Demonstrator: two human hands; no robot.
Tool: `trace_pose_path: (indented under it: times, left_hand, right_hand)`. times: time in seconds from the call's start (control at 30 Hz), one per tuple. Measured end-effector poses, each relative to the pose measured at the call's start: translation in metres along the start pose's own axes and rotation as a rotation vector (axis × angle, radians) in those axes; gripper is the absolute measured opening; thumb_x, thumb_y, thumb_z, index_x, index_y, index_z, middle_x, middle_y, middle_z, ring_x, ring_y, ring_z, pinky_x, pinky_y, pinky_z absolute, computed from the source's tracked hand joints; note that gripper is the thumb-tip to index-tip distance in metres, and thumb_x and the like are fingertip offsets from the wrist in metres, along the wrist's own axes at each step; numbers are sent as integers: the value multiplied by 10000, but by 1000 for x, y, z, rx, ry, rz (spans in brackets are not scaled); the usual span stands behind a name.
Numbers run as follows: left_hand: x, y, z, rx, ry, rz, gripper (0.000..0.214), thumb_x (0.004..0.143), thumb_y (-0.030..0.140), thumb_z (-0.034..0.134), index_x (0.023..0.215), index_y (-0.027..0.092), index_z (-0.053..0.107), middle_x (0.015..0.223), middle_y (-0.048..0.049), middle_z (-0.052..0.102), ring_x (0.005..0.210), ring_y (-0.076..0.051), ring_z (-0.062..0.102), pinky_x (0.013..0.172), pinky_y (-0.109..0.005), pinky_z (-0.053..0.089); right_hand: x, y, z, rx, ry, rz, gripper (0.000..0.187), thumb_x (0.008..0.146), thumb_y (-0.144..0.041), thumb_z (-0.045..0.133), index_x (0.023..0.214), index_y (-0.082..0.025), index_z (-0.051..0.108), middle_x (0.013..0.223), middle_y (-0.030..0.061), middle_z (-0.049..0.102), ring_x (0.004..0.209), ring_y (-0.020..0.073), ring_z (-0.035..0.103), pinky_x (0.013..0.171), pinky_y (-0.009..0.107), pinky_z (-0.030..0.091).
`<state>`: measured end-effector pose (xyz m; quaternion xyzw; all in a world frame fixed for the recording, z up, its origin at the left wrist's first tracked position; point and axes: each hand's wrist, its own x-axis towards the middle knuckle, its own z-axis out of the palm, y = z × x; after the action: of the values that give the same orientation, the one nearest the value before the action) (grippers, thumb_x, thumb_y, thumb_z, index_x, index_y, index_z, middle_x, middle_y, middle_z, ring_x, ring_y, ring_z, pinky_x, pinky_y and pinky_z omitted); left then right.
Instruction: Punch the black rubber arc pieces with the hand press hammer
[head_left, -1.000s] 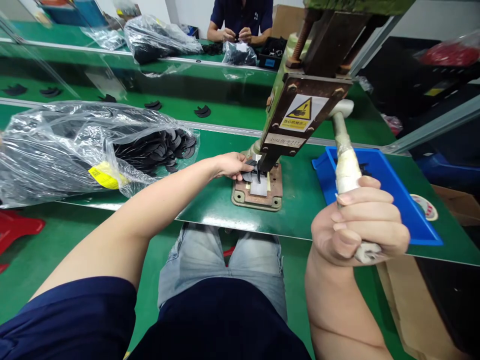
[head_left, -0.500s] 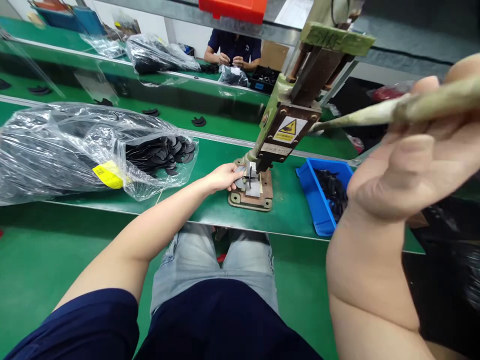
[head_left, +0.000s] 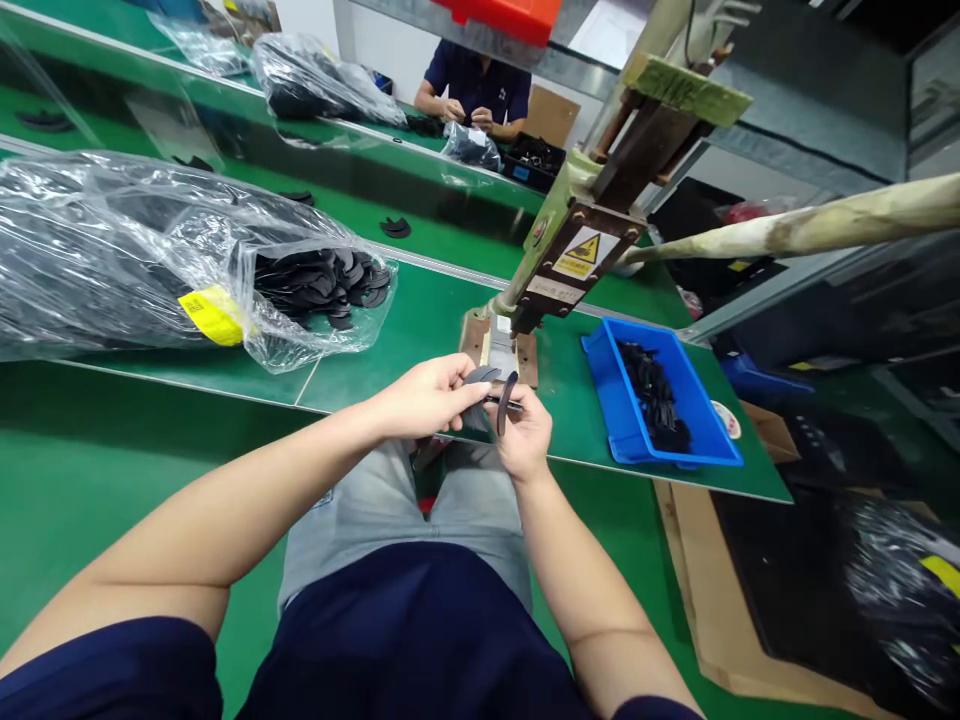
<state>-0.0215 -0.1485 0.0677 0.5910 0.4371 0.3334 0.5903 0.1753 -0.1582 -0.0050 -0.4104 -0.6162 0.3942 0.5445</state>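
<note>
My left hand [head_left: 424,400] and my right hand [head_left: 525,435] meet at the near edge of the green table, in front of the hand press [head_left: 577,250]. Between them they hold thin black curved pieces [head_left: 491,390]; the left pinches a flat one, the right grips one standing on edge. The press base plate [head_left: 501,352] lies just beyond the hands with a white pad on it. The press lever [head_left: 810,228], wrapped in pale tape, sticks out to the right, untouched.
A blue tray [head_left: 697,440] with black pieces stands right of the press. A large clear bag [head_left: 150,260] of black pieces lies at left. Loose pieces sit on the far conveyor [head_left: 395,228]. A person [head_left: 472,95] works across the line. Cardboard [head_left: 720,620] lies on the floor at right.
My right hand let go of the lever, which swung up, and came down to meet the left. My left hand drew the black pieces back from the press base toward me.
</note>
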Motion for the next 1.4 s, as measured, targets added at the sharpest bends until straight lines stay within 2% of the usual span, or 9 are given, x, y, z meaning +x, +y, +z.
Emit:
trace_pose_path:
  times: [0.27, 0.53, 0.77, 0.83, 0.97, 1.07, 1.2, 1.33, 1.4]
  left_hand:
    - [-6, 4, 8, 19, -1, 10, 351, 945, 530, 743, 914, 230, 563, 647, 30, 638, 481, -141, 627, 399, -210, 424]
    - [3, -3, 12, -213, -129, -84, 569, 859, 744, 757, 920, 238, 503, 566, 41, 614, 412, -123, 559, 379, -204, 427]
    - [10, -3, -5, 70, 25, -42, 429, 932, 610, 744, 914, 232, 542, 657, 37, 622, 502, -134, 607, 449, -226, 419]
    - [8, -3, -6, 188, 105, 30, 356, 956, 552, 726, 954, 231, 574, 726, 27, 634, 579, -142, 614, 522, -256, 465]
    - [2, -2, -1, 515, 377, 388, 255, 943, 447, 750, 964, 223, 630, 932, -35, 641, 879, -195, 620, 806, -346, 526]
    - [1, -2, 6, 634, 248, 479, 294, 1002, 406, 662, 781, 225, 591, 840, -33, 590, 870, -210, 567, 851, -372, 483]
    - [7, -3, 10, 529, 165, 372, 409, 1025, 399, 612, 672, 219, 510, 757, -19, 527, 787, -188, 526, 767, -330, 446]
    - [11, -8, 10, 200, 232, 218, 335, 916, 487, 777, 869, 213, 589, 837, 7, 579, 741, -138, 534, 687, -261, 450]
    - [12, -12, 7, 40, 124, 100, 407, 889, 564, 793, 952, 207, 608, 826, 17, 610, 677, -119, 543, 614, -238, 445]
  right_hand:
    - [-6, -3, -4, -17, 36, -81, 295, 888, -487, 801, 974, -231, 682, 975, 28, 727, 886, 154, 688, 841, 321, 590]
    - [-8, -1, -7, -145, -1, -149, 192, 977, -414, 684, 1047, -236, 665, 980, 35, 734, 860, 156, 699, 845, 341, 615]
    - [3, -12, -24, -337, -99, -259, 188, 964, -304, 694, 1144, -250, 694, 1051, 50, 775, 862, 154, 717, 807, 324, 608]
    - [5, -14, -28, -382, -120, -307, 153, 955, -284, 695, 1103, -248, 708, 1017, 49, 776, 863, 160, 707, 814, 334, 595]
    - [6, -13, -30, -425, -120, -369, 124, 952, -266, 676, 1069, -235, 702, 995, 58, 765, 896, 171, 705, 833, 350, 582]
    - [6, -9, -26, -426, -94, -384, 99, 951, -273, 662, 1034, -229, 691, 991, 65, 760, 912, 180, 706, 831, 363, 585]
    - [4, -4, -23, -401, -66, -370, 87, 956, -321, 649, 992, -247, 679, 953, 57, 748, 883, 186, 700, 819, 387, 597]
    - [3, 0, -24, -358, -49, -333, 125, 958, -339, 661, 1053, -262, 684, 989, 60, 757, 922, 197, 719, 854, 411, 618]
    - [3, 2, -26, -340, -59, -308, 164, 949, -335, 683, 1095, -262, 696, 1028, 65, 763, 957, 204, 730, 881, 418, 629]
